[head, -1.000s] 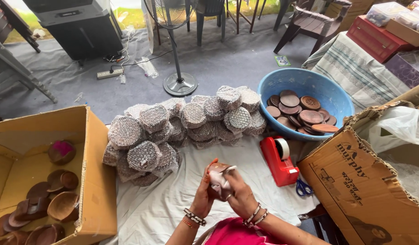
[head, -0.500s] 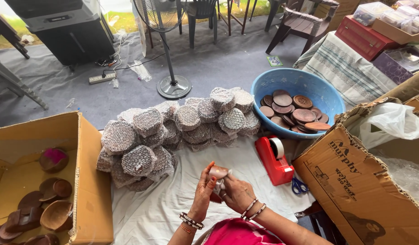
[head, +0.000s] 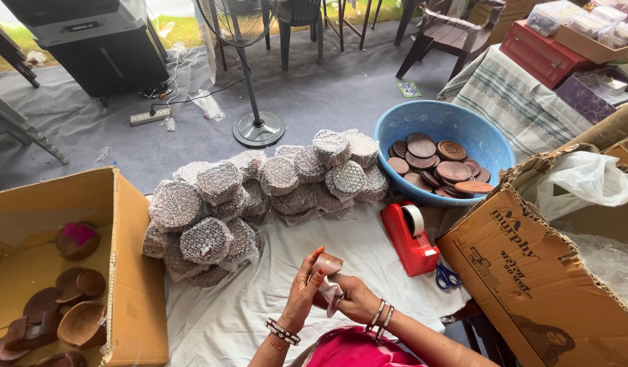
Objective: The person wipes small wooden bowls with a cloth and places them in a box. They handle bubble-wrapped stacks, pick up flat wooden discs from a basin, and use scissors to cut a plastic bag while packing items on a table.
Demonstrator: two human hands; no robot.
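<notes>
My left hand [head: 301,293] and my right hand [head: 350,299] together hold a small brown round wooden piece [head: 326,264] with a bit of clear wrap hanging from it, low over the white cloth [head: 239,312]. Just beyond my hands lies a pile of bubble-wrapped round pieces [head: 259,190]. A red tape dispenser [head: 410,238] sits to the right of my hands, with blue-handled scissors [head: 447,276] beside it.
A blue basin [head: 402,126] of brown wooden discs stands at the back right. An open cardboard box [head: 133,272] with wooden bowls is at the left; a larger cardboard box [head: 531,272] holding plastic is at the right. A standing fan base [head: 259,129], chairs and a power strip [head: 149,116] lie behind.
The view has shifted slightly. My hands have kept turning the wooden piece, and the wrap now hangs loose beneath it.
</notes>
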